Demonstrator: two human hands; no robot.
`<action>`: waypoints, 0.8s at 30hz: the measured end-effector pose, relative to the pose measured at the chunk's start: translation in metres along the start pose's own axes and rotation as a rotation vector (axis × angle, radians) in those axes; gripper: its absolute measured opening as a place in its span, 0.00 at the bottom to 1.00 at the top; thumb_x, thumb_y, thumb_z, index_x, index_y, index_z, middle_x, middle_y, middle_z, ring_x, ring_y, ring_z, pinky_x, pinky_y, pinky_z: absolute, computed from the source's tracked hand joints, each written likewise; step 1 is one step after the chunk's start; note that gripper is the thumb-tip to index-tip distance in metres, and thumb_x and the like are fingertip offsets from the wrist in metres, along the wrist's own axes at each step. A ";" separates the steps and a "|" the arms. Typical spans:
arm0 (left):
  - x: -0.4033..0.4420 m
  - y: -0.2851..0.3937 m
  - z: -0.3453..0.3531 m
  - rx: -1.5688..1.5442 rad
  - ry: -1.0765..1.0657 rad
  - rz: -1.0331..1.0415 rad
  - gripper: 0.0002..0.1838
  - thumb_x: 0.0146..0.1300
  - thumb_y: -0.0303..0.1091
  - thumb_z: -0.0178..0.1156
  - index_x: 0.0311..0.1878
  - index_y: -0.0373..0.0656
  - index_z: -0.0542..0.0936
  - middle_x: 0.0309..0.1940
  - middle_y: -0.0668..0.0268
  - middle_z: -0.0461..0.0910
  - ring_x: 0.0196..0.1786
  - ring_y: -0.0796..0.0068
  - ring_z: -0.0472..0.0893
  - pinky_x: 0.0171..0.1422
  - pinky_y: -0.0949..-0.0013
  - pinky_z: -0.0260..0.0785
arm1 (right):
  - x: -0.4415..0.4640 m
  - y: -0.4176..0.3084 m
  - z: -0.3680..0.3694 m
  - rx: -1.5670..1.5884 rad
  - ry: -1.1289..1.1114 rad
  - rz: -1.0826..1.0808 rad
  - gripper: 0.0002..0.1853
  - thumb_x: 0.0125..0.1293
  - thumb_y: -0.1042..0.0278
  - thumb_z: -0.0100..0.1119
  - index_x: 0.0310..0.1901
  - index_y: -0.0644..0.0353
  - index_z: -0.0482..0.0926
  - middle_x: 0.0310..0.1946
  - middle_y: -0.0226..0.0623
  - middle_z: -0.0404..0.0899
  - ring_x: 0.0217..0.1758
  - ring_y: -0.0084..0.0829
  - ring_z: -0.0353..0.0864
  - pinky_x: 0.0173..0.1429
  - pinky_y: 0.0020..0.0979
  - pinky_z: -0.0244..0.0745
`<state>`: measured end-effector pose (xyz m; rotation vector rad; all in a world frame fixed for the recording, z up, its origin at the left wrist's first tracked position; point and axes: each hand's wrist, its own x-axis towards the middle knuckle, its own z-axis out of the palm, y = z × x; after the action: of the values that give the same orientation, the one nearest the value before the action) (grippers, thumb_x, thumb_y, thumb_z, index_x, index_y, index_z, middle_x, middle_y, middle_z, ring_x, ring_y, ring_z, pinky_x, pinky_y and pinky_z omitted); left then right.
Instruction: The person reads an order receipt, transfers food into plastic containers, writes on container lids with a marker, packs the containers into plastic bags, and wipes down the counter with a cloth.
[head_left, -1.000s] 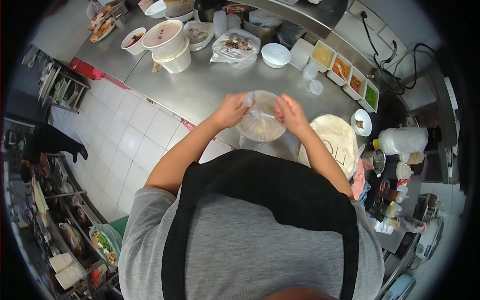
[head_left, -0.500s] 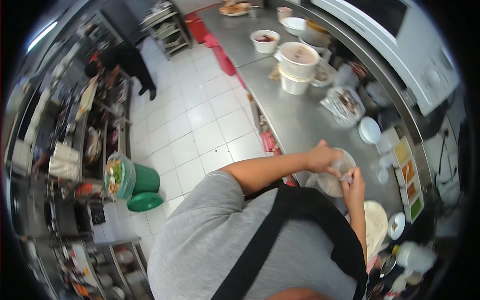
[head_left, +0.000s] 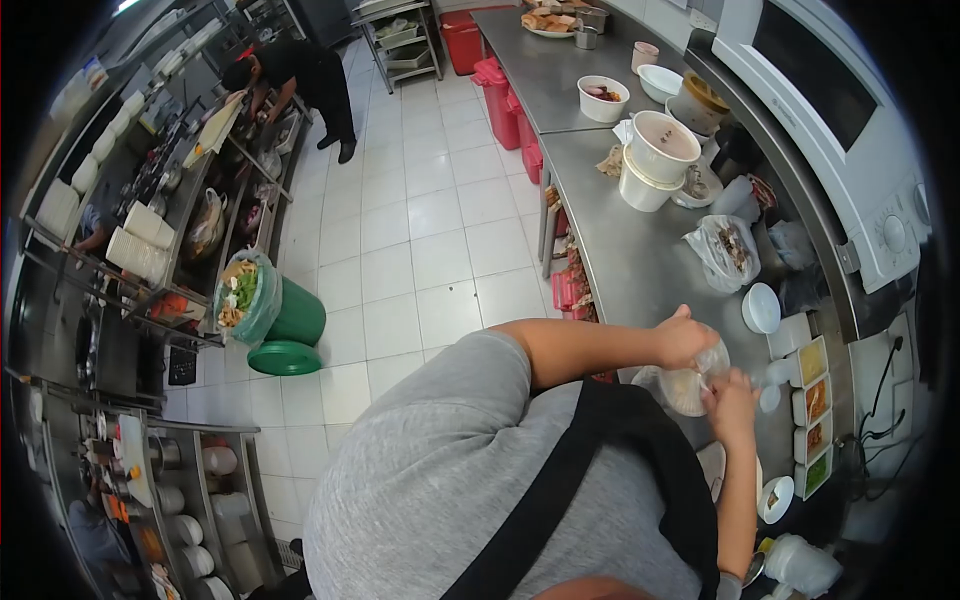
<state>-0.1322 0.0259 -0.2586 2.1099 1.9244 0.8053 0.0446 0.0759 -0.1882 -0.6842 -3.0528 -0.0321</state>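
Observation:
Over the near edge of the steel counter, both hands hold a round container wrapped in a clear plastic bag. My left hand is closed on the bag's upper part. Just below and to the right, my right hand pinches the gathered plastic. The hands are close together, and my left hand and forearm hide part of the container. Beyond them on the counter are a plastic bag with food and a white bowl.
Stacked white tubs stand farther up the counter. White trays of toppings line its right side, beneath a microwave. Across the tiled floor, a person in black bends over shelving near a green bin.
The view has swung left, bringing the floor, bin and other person into sight. My hands have stayed on the bagged container and drawn closer together.

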 end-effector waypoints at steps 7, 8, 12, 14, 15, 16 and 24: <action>0.001 -0.006 0.008 -0.043 0.005 0.051 0.17 0.45 0.36 0.64 0.38 0.44 0.72 0.32 0.61 0.80 0.39 0.59 0.80 0.50 0.57 0.56 | 0.017 0.017 0.085 1.948 0.386 0.353 0.10 0.67 0.67 0.53 0.31 0.64 0.75 0.35 0.35 0.74 0.39 0.25 0.71 0.49 0.28 0.67; 0.002 -0.009 0.010 -0.058 0.003 0.068 0.17 0.46 0.35 0.63 0.39 0.44 0.71 0.32 0.60 0.80 0.39 0.58 0.80 0.50 0.56 0.57 | 0.019 0.014 0.089 2.049 0.460 0.384 0.10 0.68 0.67 0.51 0.32 0.65 0.75 0.36 0.35 0.74 0.39 0.25 0.71 0.50 0.28 0.67; 0.011 -0.022 0.011 -0.191 -0.028 0.045 0.18 0.49 0.33 0.61 0.43 0.44 0.68 0.32 0.59 0.81 0.38 0.53 0.80 0.47 0.54 0.64 | 0.021 -0.003 0.076 2.226 0.462 0.400 0.05 0.65 0.75 0.53 0.40 0.66 0.75 0.36 0.33 0.74 0.41 0.22 0.71 0.51 0.26 0.67; 0.021 -0.026 0.004 -0.389 -0.001 0.025 0.19 0.51 0.33 0.59 0.46 0.45 0.66 0.31 0.57 0.80 0.38 0.52 0.80 0.44 0.53 0.67 | 0.022 -0.019 0.068 2.049 0.445 0.407 0.08 0.62 0.78 0.55 0.43 0.66 0.74 0.37 0.32 0.75 0.43 0.21 0.71 0.51 0.24 0.68; 0.024 -0.024 0.000 -0.488 0.013 0.015 0.19 0.52 0.33 0.58 0.47 0.45 0.66 0.30 0.57 0.80 0.38 0.51 0.80 0.43 0.53 0.68 | 0.022 -0.023 0.066 1.960 0.435 0.411 0.11 0.61 0.80 0.56 0.45 0.66 0.74 0.38 0.31 0.75 0.43 0.20 0.71 0.50 0.24 0.68; 0.026 -0.015 -0.006 -0.467 -0.018 0.070 0.18 0.52 0.33 0.59 0.46 0.45 0.67 0.32 0.55 0.80 0.38 0.50 0.80 0.42 0.53 0.69 | 0.023 -0.016 0.077 1.892 0.418 0.384 0.13 0.59 0.81 0.58 0.46 0.65 0.74 0.38 0.31 0.75 0.45 0.21 0.72 0.52 0.24 0.68; 0.038 0.049 -0.059 -0.731 0.058 0.496 0.16 0.53 0.36 0.64 0.45 0.48 0.73 0.37 0.59 0.76 0.41 0.61 0.79 0.43 0.58 0.71 | 0.040 -0.011 0.108 1.492 0.801 0.322 0.19 0.68 0.65 0.51 0.57 0.63 0.64 0.51 0.37 0.70 0.54 0.27 0.70 0.55 0.31 0.69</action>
<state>-0.1178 0.0422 -0.1758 2.0647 0.8742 1.4008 0.0029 0.0849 -0.2953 -0.6624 -1.4763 1.3536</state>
